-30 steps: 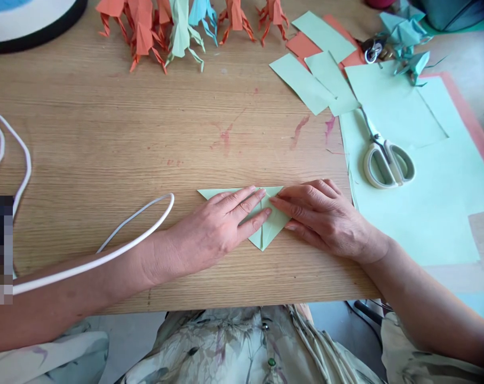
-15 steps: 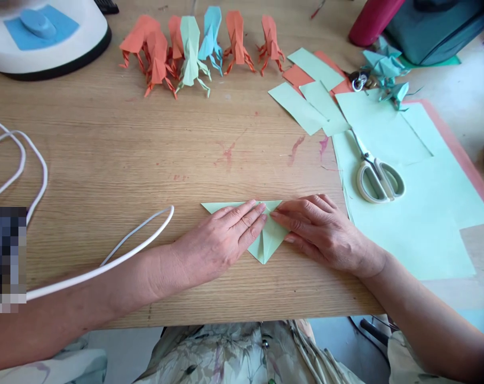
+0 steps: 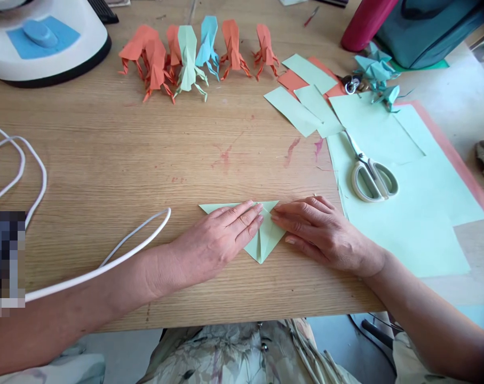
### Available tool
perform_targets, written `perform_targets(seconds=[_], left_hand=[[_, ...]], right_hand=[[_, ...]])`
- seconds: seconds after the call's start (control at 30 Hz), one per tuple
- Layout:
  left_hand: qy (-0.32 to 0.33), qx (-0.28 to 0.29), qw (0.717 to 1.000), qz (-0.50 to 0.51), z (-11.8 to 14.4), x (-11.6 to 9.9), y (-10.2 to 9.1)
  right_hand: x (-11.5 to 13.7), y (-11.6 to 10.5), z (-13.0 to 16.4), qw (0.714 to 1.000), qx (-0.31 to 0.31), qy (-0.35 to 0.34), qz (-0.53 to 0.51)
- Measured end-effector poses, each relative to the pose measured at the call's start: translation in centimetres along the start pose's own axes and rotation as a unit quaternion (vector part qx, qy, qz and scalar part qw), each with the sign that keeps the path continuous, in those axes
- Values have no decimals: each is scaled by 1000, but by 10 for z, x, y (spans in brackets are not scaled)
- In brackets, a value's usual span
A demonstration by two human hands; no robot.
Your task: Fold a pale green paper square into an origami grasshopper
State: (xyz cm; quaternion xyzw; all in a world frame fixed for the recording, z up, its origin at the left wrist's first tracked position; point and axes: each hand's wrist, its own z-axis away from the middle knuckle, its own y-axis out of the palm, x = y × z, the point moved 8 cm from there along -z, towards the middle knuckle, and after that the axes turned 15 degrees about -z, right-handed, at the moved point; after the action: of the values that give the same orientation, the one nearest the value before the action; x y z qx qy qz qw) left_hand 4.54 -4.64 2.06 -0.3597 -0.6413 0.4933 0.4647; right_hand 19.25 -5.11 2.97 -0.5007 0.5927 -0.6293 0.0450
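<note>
A pale green folded paper [image 3: 261,249] lies on the wooden table in front of me, with one point towards me and a crease down its middle. My left hand [image 3: 221,240] rests flat across its left part, fingers stretched out and side by side, covering much of it. From the right side, my right hand [image 3: 324,229] has its fingers bent and close together, the tips on the paper's right edge. Its thumb sits lower, near that same edge. The paper under the fingers is hidden.
Scissors [image 3: 373,178] lie on large green sheets [image 3: 402,229] at the right. Cut paper strips [image 3: 293,109] lie beyond them. Folded paper figures [image 3: 188,58] stand in a row at the back. A white cable [image 3: 105,272] passes by my left forearm; a white device [image 3: 77,58] stands far left.
The whole view has shifted slightly, so the table items sit a little lower and further left. Both hands keep almost the same place on the paper.
</note>
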Motion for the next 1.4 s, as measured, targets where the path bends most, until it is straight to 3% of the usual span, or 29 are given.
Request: perform_targets(seconds=[0.47,0.7,1.4], left_hand=[[13,-21,999,-34,0,-1,-2],[24,-15,999,-35,1,0,-5],[5,-39,999,7,1,-4,-7]], right_hand=[[1,-7,11,996,53,-55,-39],[2,-10,15,995,39,-65,-61],[10,-11,16,996,-11,-93,13]])
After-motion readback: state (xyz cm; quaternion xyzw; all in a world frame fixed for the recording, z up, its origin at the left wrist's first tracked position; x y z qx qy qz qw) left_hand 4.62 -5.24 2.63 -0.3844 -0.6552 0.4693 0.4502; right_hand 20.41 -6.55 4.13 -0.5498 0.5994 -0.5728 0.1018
